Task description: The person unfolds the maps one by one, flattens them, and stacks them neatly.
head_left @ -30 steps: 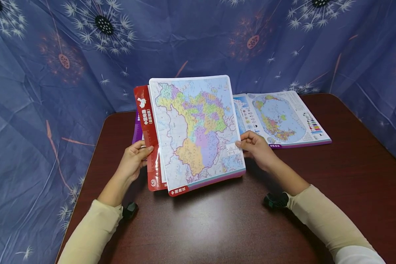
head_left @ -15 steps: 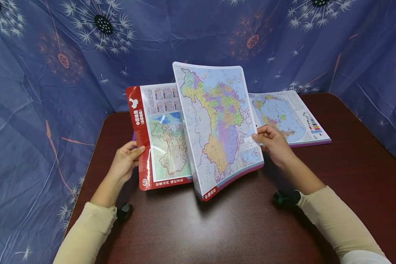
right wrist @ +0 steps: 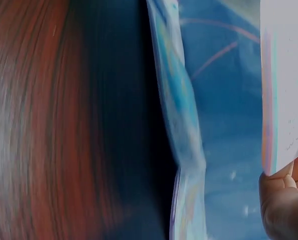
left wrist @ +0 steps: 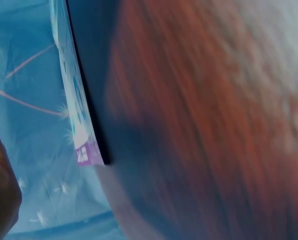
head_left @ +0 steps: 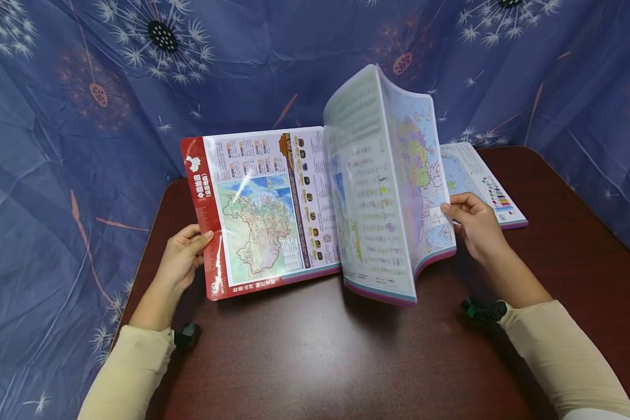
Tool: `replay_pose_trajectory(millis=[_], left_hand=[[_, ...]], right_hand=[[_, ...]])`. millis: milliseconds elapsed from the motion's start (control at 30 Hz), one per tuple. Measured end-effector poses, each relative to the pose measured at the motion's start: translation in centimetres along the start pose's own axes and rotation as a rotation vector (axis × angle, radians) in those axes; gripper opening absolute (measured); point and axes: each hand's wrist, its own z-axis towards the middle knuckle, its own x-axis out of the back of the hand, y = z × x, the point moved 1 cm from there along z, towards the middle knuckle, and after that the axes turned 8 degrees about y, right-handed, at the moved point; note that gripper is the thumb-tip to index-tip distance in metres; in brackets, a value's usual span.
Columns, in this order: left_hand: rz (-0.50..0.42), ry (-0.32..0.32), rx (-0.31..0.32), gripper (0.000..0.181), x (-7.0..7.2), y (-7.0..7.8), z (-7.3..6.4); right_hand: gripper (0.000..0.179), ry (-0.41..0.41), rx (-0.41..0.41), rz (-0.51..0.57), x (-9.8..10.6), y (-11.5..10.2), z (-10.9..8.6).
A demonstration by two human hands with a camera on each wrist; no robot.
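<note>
A folding paper map (head_left: 257,227) with a red strip (head_left: 202,216) down its left side is held up over the table, partly unfolded. My left hand (head_left: 181,256) pinches the red strip between thumb and fingers. At the opposite side, my right hand (head_left: 480,224) pinches the outer edge of the folded map panel (head_left: 425,169). Between them a middle fold (head_left: 370,192) stands up and bulges toward me. The right wrist view shows that hand (right wrist: 286,205) at the lower edge of the panel (right wrist: 286,85). In the left wrist view only part of the left hand (left wrist: 1,185) appears.
A second, world map (head_left: 483,181) with a purple edge lies spread on the dark wooden table (head_left: 315,350) behind the held one, which covers much of it. A blue dandelion-print curtain (head_left: 273,64) hangs behind the table and along its left side.
My hands have moved apart, the right one farther, to the right. The stacked panels have spread, uncovering the map beside the red strip, and a middle fold now stands up.
</note>
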Motion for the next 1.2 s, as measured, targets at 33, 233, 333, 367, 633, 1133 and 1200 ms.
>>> replay_pose_trajectory(millis=[33,233,333,367,633,1133,1200], left_hand=[[-0.002,0.004,-0.003,0.02,0.2,0.1,0.0],[-0.032,0.032,-0.024,0.02,1.0,0.5,0.0],[-0.037,0.056,-0.038,0.02,0.9,0.5,-0.1],[-0.033,0.065,-0.043,0.02,0.9,0.5,-0.2],[-0.025,0.118,-0.059,0.02,0.3,0.2,-0.6],[-0.034,0.15,-0.068,0.019,-0.3,0.3,-1.1],[-0.023,0.16,-0.058,0.018,-0.3,0.4,-1.2]], right_hand=[[0.011,0.018,0.003,0.006,0.5,-0.1,0.1],[0.009,0.131,0.009,0.021,3.8,-0.6,1.0],[0.013,0.22,-0.005,0.005,5.9,-0.8,1.9],[0.014,0.254,-0.009,-0.004,6.6,-0.8,2.2],[0.02,0.507,0.006,-0.006,11.7,-1.1,4.0],[0.031,0.698,0.005,0.008,16.3,-3.7,4.4],[0.029,0.703,0.008,0.004,16.5,-4.1,4.4]])
